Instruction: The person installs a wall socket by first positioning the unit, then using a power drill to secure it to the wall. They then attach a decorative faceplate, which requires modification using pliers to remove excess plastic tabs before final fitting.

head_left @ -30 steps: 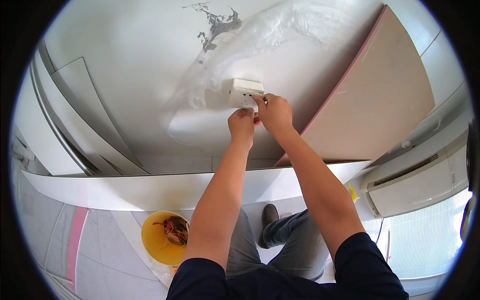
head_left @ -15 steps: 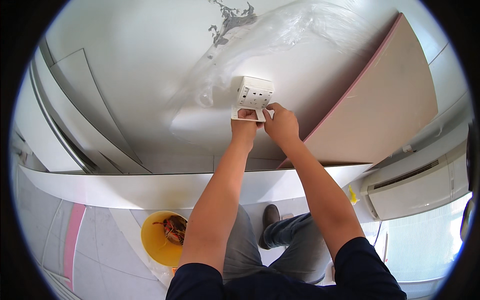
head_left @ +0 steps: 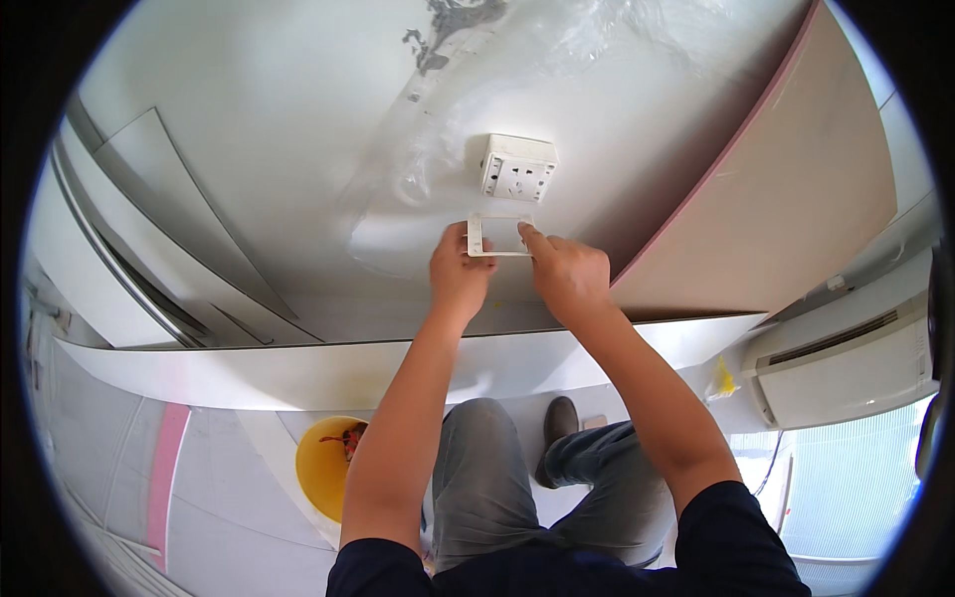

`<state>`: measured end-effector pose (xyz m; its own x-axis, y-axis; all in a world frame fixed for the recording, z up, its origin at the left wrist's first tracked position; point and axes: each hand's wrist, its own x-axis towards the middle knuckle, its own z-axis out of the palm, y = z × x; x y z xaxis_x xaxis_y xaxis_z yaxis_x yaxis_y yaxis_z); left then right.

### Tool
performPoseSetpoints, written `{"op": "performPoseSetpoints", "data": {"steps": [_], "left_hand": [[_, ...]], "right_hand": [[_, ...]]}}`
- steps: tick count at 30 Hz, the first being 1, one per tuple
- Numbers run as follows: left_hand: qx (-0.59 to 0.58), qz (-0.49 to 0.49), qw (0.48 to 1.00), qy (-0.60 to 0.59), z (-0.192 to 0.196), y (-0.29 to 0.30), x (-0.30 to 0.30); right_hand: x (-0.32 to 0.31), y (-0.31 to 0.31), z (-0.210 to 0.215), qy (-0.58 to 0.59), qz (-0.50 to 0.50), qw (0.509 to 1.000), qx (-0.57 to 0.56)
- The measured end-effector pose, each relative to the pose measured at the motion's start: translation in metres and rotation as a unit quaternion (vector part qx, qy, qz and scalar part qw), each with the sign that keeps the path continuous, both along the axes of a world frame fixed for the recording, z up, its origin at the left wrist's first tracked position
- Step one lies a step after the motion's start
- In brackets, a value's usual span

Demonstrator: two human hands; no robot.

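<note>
White frame (head_left: 475,237), edges apart from socket (head_left: 519,174)

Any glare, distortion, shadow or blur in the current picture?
Head view: black fisheye corners, and the long white panel bows; head view: the ribbed surface at lower right partly washes out, and the plastic film glints; head view: a soft shadow lies left of the white socket box; head view: the left hand's fingers look slightly soft.

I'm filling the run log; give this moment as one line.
left hand: holding white frame | right hand: holding white frame | wall socket: above frame, apart from it
</note>
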<state>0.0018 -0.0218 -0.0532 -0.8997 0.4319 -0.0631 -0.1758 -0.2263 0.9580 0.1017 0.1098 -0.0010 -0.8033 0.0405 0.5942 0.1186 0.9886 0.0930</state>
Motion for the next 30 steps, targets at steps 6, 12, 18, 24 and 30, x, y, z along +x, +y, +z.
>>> {"op": "performPoseSetpoints", "data": {"steps": [6, 12, 18, 24, 30], "left_hand": [[-0.025, 0.04, 0.95, 0.31, 0.009, -0.057, 0.024], [-0.014, 0.055, 0.913, 0.404, 0.019, -0.072, 0.036], [-0.022, 0.056, 0.89, 0.452, 0.033, -0.072, 0.037], [-0.037, 0.017, 0.879, 0.475, 0.045, -0.075, 0.039], [-0.042, -0.063, 0.885, 0.458, 0.059, -0.088, 0.044]], "right_hand": [[0.014, -0.01, 0.003, 0.077, 0.063, 0.995, -0.008], [0.03, -0.022, 0.023, 0.039, 0.089, 0.994, -0.046], [0.033, -0.015, 0.019, 0.107, 0.123, 0.984, -0.069], [0.042, -0.01, 0.032, 0.078, 0.11, 0.989, -0.054], [0.047, -0.004, 0.035, 0.089, 0.112, 0.989, -0.033]]}}
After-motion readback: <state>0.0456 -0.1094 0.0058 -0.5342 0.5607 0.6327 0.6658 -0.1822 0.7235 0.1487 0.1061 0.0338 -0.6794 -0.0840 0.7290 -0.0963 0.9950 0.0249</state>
